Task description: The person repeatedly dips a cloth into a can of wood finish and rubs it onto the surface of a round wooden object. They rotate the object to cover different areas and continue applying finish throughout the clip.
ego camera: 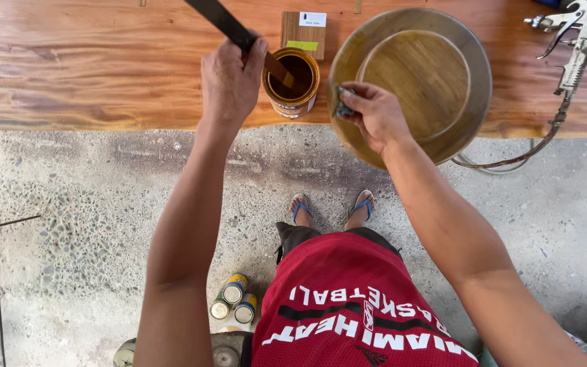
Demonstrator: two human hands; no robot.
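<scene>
1. Head view, looking straight down: wooden slab table across top, speckled concrete floor below, person's feet in blue flip-flops near centre.
2. Left hand closed tight round a dark flat stir stick; stick runs from upper left down into an open stain can, lower end inside the dark liquid.
3. Can stands on the table near its front edge, just right of the left hand, btwn that hand and the round wooden piece.
4. Right hand fingers pinched shut on a small grey cloth pad, pressed on the left rim of the round piece.
5. Round piece: wide disc w/ a smaller raised disc on top, lying on the table, its lower part overhanging the front edge.
6. Small wood sample block w/ white label and green strip lies just behind the can.
7. Metal spray gun at far right on the table, hose looping down off the edge.
8. Floor, bottom centre-left: cluster of small cans, well apart from both hands.
</scene>
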